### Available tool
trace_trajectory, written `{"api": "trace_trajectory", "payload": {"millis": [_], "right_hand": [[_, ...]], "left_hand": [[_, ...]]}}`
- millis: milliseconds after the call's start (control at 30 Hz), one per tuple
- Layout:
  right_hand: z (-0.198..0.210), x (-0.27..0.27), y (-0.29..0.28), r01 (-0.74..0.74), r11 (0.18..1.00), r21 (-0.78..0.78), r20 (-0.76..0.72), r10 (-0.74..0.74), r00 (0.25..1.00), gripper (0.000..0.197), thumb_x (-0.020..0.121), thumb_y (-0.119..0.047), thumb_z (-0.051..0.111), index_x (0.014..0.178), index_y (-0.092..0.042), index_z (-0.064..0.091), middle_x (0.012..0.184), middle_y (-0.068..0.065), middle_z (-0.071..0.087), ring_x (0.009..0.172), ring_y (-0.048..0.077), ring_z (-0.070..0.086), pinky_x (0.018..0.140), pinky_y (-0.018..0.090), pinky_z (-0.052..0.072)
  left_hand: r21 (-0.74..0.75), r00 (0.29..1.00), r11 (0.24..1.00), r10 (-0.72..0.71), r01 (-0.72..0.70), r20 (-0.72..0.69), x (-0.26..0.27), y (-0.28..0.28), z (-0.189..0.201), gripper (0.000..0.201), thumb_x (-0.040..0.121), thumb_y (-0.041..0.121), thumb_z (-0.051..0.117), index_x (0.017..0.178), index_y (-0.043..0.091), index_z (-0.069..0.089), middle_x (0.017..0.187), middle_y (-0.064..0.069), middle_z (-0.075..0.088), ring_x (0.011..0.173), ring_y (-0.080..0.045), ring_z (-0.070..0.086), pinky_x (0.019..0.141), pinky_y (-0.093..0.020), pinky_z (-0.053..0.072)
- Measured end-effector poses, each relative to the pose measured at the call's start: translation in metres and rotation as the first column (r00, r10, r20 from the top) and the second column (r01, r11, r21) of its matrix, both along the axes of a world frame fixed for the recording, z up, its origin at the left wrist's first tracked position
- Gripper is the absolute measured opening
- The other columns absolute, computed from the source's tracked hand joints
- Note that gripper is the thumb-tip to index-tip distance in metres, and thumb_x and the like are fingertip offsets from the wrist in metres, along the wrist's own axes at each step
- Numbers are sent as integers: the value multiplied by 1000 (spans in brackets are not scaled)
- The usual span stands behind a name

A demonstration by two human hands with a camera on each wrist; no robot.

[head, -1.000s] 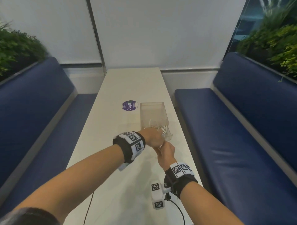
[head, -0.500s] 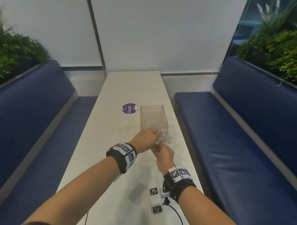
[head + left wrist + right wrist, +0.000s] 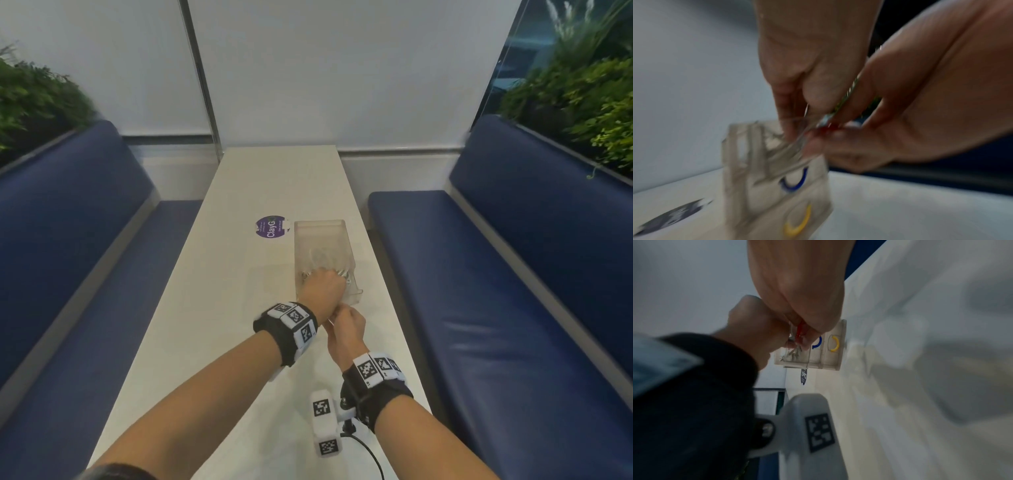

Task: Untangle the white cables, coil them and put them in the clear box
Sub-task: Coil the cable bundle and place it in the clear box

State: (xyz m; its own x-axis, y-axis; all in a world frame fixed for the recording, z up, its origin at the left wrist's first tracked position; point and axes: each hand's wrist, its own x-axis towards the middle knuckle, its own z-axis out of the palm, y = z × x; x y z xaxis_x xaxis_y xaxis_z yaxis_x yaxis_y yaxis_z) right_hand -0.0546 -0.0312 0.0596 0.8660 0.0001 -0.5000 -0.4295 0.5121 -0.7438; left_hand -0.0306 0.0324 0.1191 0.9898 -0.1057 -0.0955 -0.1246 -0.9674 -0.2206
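White thin cables (image 3: 317, 263) lie bunched in the clear plastic box (image 3: 320, 228), the left hand (image 3: 322, 291) seemingly gripping them there while the right hand (image 3: 344, 330), fingers curled, pinches something beside it, probably feeding slack.

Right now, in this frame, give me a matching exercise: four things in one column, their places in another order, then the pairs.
1 clear box
2 purple sticker
3 left hand
4 right hand

a flat on the table, left of the box's far end
b over the box's near end, gripping the white cables
c just short of the box's near edge, apparently pinching the cables too
d standing towards the table's right edge

Pairs: 1-d, 2-a, 3-b, 4-c
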Motion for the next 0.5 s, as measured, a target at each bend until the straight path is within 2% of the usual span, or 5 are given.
{"api": "trace_trajectory", "payload": {"millis": [100,200,300,433,500], "right_hand": [[0,0,0,2,1000,19,-7,-2,1000,19,93,8,43,100,8,61,92,16,65,85,27,60,64,30,53],[0,4,2,25,997,75,-8,-25,1000,14,91,8,52,90,3,65,92,18,67,91,32,64,80,40,56],[0,5,2,10,998,67,-18,-9,1000,13,89,8,58,97,7,68,92,19,70,91,33,66,87,43,56],[1,4,2,12,998,55,-32,-11,999,20,87,9,57,104,12,66,97,22,71,89,33,66,77,38,56],[2,6,3,29,996,82,-24,-27,999,25,84,14,56,108,15,64,99,23,70,87,32,65,71,35,56]], "left_hand": [[-19,1000,1000,-19,19,12,-13,6,-11,32,98,6,44,129,-2,52,127,-20,60,117,-35,56,95,-43,46],[-40,997,997,-60,61,43,-28,20,-23,45,101,21,37,141,2,40,151,-23,39,132,-40,44,112,-51,29],[-177,999,983,-39,42,17,-43,28,-35,55,100,33,29,147,5,32,161,-22,23,143,-37,32,118,-45,20],[86,996,994,-75,70,52,-44,26,-31,65,95,43,22,141,3,41,145,-20,48,140,-38,33,117,-52,14],[88,1000,996,-31,31,-4,-31,32,-26,68,96,47,19,146,4,37,145,-16,49,140,-33,33,117,-51,13]]}}
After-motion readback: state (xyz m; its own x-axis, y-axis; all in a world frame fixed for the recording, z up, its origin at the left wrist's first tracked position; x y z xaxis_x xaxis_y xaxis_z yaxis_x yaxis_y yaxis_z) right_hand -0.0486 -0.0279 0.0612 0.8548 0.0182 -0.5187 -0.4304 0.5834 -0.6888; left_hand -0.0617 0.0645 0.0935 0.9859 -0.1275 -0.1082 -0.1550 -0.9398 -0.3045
